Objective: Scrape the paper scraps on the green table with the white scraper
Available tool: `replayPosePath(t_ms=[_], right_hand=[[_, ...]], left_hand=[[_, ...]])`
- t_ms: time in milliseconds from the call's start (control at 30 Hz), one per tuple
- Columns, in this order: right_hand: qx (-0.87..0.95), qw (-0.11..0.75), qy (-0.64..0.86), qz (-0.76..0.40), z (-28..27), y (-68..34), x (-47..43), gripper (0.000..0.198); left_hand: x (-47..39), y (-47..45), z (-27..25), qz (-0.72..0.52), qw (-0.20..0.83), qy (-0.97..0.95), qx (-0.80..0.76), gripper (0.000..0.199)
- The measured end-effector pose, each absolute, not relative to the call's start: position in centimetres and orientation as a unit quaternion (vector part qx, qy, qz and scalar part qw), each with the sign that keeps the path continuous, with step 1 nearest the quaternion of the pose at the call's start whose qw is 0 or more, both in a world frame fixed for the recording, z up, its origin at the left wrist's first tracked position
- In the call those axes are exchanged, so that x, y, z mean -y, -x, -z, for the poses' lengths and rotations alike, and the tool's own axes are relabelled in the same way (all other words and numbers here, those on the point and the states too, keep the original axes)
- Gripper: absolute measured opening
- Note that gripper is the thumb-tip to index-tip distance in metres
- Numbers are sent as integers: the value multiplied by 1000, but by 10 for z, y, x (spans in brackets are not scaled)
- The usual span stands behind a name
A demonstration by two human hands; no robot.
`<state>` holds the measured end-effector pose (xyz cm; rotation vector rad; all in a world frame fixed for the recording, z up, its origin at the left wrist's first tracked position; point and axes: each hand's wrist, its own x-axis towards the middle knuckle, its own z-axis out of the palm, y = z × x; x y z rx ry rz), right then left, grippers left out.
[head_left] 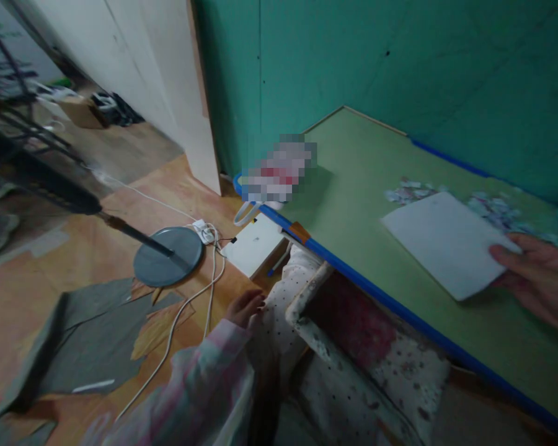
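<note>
My right hand (542, 272) grips a flat white card (449, 244) by its right corner, thumb on top and fingers underneath. The card has rounded corners and is tilted above the green tabletop (353, 229). Behind it lie small paper scraps in two loose piles, the left scraps (411, 191) partly covered by the card and the right scraps (497, 210) nearer the wall. My left hand (245, 308) is down at the leg in dotted trousers (286, 303), below the table edge. Its fingers look loosely curled, with nothing visible in them.
A pixelated object (279, 170) with a white loop stands at the table's left corner. Blue tape (353, 279) lines the front edge. On the floor are a white box (255, 241), a round grey stand base (167, 257), white cables (211, 279) and grey torn sheeting (93, 341).
</note>
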<state>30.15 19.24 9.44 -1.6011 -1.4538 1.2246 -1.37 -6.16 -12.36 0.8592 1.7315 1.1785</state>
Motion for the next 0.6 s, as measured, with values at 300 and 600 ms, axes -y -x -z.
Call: replayPosePath(t_ms=[300,600], right_hand=[[535,414,511,-531,-106,-299,-190,34],[309,718,387,-489,-126,-319,-207,16]], left_hand=[[-9,19,67,-492,598,-311,-550,50],[-42,2,95,-406,560,-297,-659,72]])
